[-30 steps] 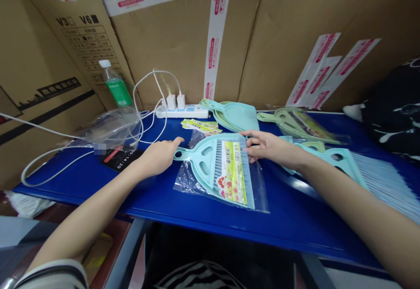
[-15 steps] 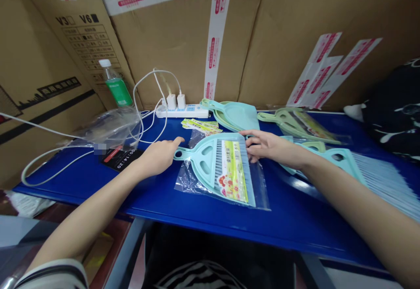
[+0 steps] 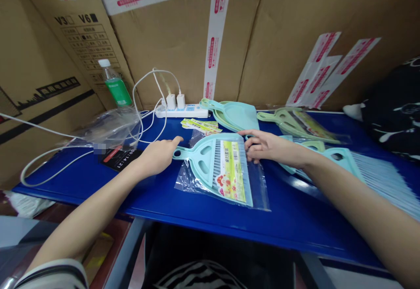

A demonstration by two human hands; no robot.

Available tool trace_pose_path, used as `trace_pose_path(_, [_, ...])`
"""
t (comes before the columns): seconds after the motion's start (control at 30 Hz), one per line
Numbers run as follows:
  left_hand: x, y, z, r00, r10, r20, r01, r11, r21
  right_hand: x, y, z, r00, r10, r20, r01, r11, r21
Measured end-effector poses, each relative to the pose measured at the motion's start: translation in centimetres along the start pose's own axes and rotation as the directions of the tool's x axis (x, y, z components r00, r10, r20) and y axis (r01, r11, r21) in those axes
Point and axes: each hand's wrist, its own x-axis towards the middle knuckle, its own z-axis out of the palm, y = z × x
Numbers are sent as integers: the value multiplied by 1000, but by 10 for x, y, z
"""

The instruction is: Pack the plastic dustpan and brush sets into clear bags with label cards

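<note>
A light-blue dustpan [image 3: 201, 161] with a hand brush [image 3: 248, 171] nested on it lies flat, partly inside a clear plastic bag [image 3: 261, 188]. A printed yellow-green card [image 3: 230, 171] lies over the bristles. My left hand [image 3: 159, 158] is closed at the dustpan's handle end, thumb stretched out above it; its curled fingers are mostly hidden. On the other side, my right hand [image 3: 262, 147] has bent fingers closed at the upper right edge of the bag, by the brush's bristle end.
Behind are stacked dustpans [image 3: 236, 114], paper cards [image 3: 201, 125] and a power strip [image 3: 183, 112]. A bagged green set [image 3: 292, 123] and more brushes [image 3: 344, 160] lie right. Left are a phone [image 3: 120, 158], cables, crumpled plastic [image 3: 108, 125] and a bottle [image 3: 118, 88]. Cardboard [image 3: 183, 40] walls the back.
The dustpan, brush and card have shifted slightly left, while the bag's lower right corner stays put. Both hands are almost where they were.
</note>
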Motion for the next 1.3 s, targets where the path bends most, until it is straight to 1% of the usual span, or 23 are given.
trace_pose_path(0.17, [0, -2, 0, 999, -28, -26, 30, 999, 44, 0, 1, -4, 1000, -9, -3, 9, 999, -40])
trace_pose_path(0.33, [0, -2, 1, 999, -7, -36, 8, 999, 31, 2, 6, -7, 999, -45, 4, 45, 997, -58])
trace_pose_path(0.5, [0, -3, 1, 999, 4, -35, -3, 1000, 30, 2, 5, -4, 1000, -13, -28, 10, 995, -97])
trace_pose_path(0.67, [0, -3, 0, 1000, -12, -27, 13, 999, 39, 0, 0, 2, 999, 21, -26, -26, 982, -187])
trace_pose_path(0.83, [1, -3, -1, 1000, 4, -24, -3, 1000, 28, -1, -1, 5, 998, 2, -56, -16, 965, -262])
trace_pose_path(1.0, [1, -4, -1, 999, 2, -33, -2, 1000, 11, 0, -1, 4, 990, -25, -137, -32, 919, -394])
trace_pose_path(1.17, [0, -3, -1, 999, -5, -32, 5, 1000, 11, -1, -3, 5, 982, -103, -158, 5, 850, -527])
trace_pose_path(1.23, [0, -2, -2, 1000, -12, -28, 13, 1000, 21, -2, -6, 6, 980, -91, -177, -20, 839, -544])
trace_pose_path(1.3, [1, -2, -2, 1000, -13, -27, 14, 1000, 25, -3, -11, 7, 978, -52, -202, -68, 836, -544])
